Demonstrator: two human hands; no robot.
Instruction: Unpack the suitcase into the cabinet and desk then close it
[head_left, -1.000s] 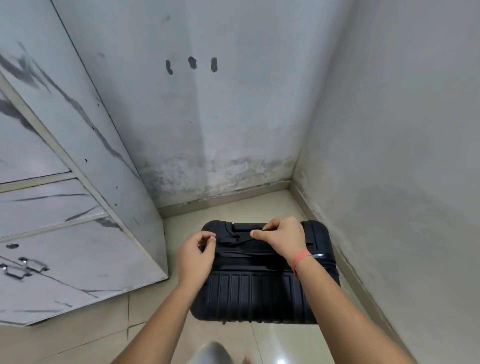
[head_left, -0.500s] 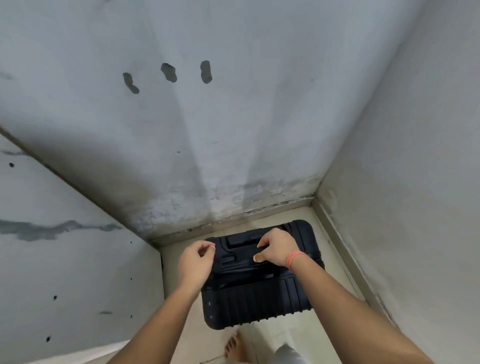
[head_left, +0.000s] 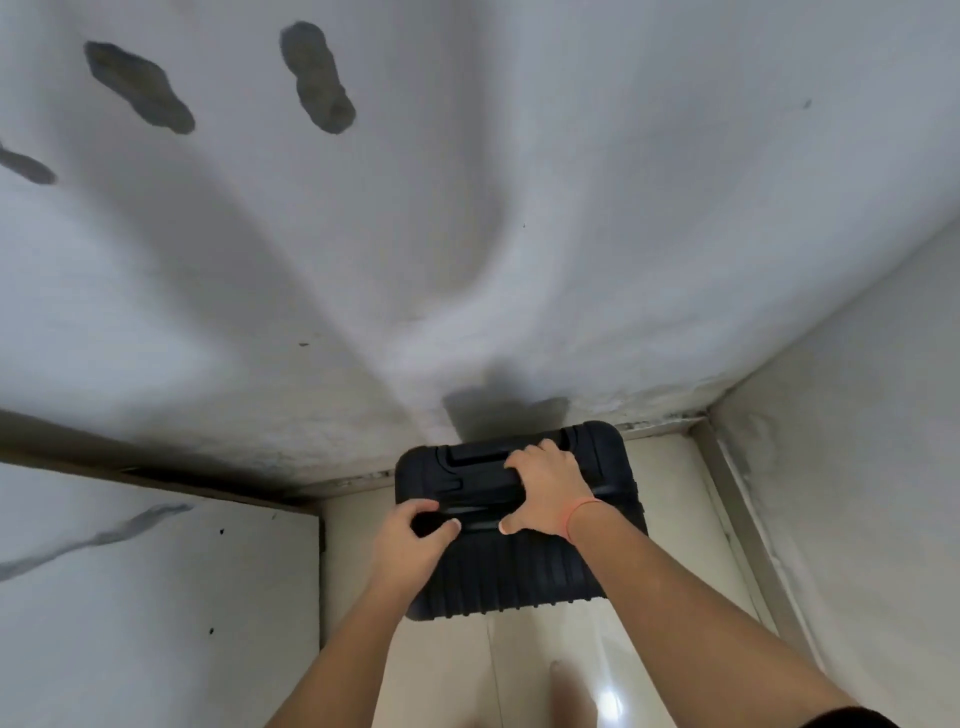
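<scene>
Right hand (head_left: 545, 493) now astride ribbed black suitcase (head_left: 519, 577) (rounded corners).

Left hand (head_left: 410, 545) and right hand (head_left: 545, 488) cover part of the suitcase (head_left: 519, 577) top.

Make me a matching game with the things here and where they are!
Things:
1. black ribbed hard-shell suitcase
2. thin orange wristband
3. left hand
4. dark grey patches

Places:
A. round the wrist of the right hand
B. high up on the white wall
C. standing on the glossy cream floor tiles
D. gripping the left part of the suitcase's top

Pairs: 1-C, 2-A, 3-D, 4-B
</scene>
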